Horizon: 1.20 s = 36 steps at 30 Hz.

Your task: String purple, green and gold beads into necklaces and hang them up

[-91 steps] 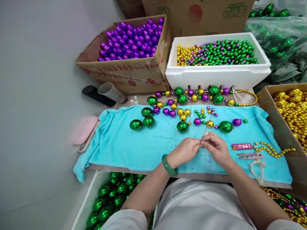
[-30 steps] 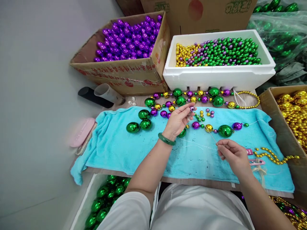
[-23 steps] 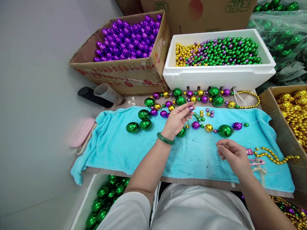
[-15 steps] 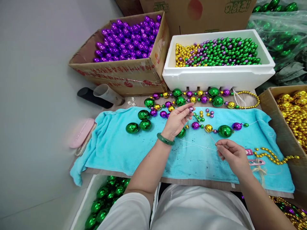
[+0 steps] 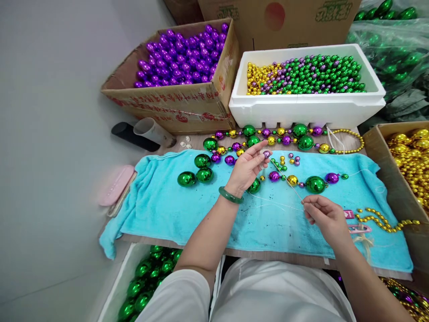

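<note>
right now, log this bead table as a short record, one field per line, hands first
left hand: holds a small purple bead at the fingertips
right hand: pinches the near end of a long needle; far end reaches the bead
left wrist: green bangle
surface: turquoise towel
towel, left part: three large green beads
towel, right part: gold bead strand
behind towel: white foam box of small gold, purple and green beads

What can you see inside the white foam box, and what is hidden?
The white foam box holds small gold beads at left, mostly green beads at right, and purple beads mixed in. Anything deeper, including the box floor, is covered.
</note>
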Tool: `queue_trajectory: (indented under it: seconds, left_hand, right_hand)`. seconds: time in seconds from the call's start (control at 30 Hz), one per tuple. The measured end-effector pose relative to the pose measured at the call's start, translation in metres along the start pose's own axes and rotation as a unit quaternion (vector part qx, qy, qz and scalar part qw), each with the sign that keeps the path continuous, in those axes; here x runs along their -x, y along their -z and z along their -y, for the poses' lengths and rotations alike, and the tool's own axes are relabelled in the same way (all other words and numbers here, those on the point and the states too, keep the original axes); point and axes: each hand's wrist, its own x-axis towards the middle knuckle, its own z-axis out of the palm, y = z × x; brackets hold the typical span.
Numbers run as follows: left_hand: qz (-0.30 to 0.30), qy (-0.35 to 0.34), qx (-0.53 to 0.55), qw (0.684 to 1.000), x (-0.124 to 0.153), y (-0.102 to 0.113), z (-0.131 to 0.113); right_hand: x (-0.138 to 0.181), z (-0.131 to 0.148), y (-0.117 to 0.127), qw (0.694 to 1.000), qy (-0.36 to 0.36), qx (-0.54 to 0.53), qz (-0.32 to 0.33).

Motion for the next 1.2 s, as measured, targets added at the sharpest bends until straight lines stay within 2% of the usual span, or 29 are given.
queue_trajectory:
  seconds: [0.1,0.17,0.23,0.3,0.37,0.47,0.53,0.6,0.7,0.77,0.8,0.87,0.93,0.97,1.0,1.07,1.2]
  left_hand:
    - [0.012,-0.017,-0.034,0.999,0.003,-0.003,-0.001]
    - [0.045,-0.019,-0.084,0.995,0.005,-0.004,-0.005]
    - [0.081,-0.013,-0.156,0.984,0.005,-0.003,-0.013]
    - [0.068,-0.032,-0.254,0.964,0.003,0.003,-0.021]
    - [-0.004,-0.078,-0.377,0.923,-0.001,0.011,-0.027]
    - [-0.094,-0.092,-0.564,0.815,-0.003,0.024,-0.024]
    - [-0.100,-0.056,-0.642,0.758,-0.002,0.029,-0.015]
    - [-0.089,-0.026,-0.670,0.737,0.001,0.032,-0.004]
    - [-0.077,-0.002,-0.664,0.744,0.001,0.036,0.008]
    - [-0.080,-0.001,-0.639,0.765,0.001,0.038,0.011]
    - [-0.086,-0.004,-0.609,0.788,0.001,0.039,0.010]
    - [-0.095,0.001,-0.496,0.863,0.003,0.039,0.007]
    - [-0.076,0.033,-0.309,0.948,0.009,0.039,0.002]
    - [-0.057,0.052,-0.205,0.976,0.012,0.038,-0.002]
    - [-0.038,0.065,-0.111,0.991,0.016,0.037,-0.005]
    - [-0.013,0.068,0.022,0.997,0.023,0.035,-0.010]
    - [-0.017,0.062,0.111,0.992,0.029,0.033,-0.014]
  right_hand:
    - [-0.001,-0.001,0.001,1.000,-0.001,0.009,0.003]
    - [-0.003,-0.003,0.000,1.000,0.005,0.011,0.010]
    - [-0.005,-0.005,-0.001,1.000,0.017,0.009,0.017]
    - [-0.007,-0.007,-0.002,0.999,0.030,0.008,0.020]
    - [-0.008,-0.007,-0.003,0.999,0.038,0.006,0.019]
    - [-0.009,-0.008,-0.003,0.999,0.040,0.003,0.017]
    - [-0.010,-0.009,-0.002,0.999,0.040,0.003,0.023]
    - [-0.010,-0.010,-0.002,0.999,0.042,0.008,0.028]
    - [-0.010,-0.012,-0.003,0.998,0.045,0.019,0.030]
    - [-0.009,-0.014,-0.004,0.998,0.045,0.026,0.034]
    - [-0.009,-0.015,-0.004,0.998,0.045,0.029,0.036]
    - [-0.008,-0.017,-0.003,0.998,0.044,0.034,0.038]
    - [-0.008,-0.019,-0.003,0.998,0.045,0.037,0.037]
    - [-0.008,-0.020,-0.003,0.998,0.044,0.038,0.035]
    - [-0.008,-0.021,-0.003,0.998,0.043,0.040,0.036]
    - [-0.008,-0.021,-0.004,0.997,0.042,0.042,0.039]
    - [-0.007,-0.017,-0.008,0.997,0.047,0.047,0.050]
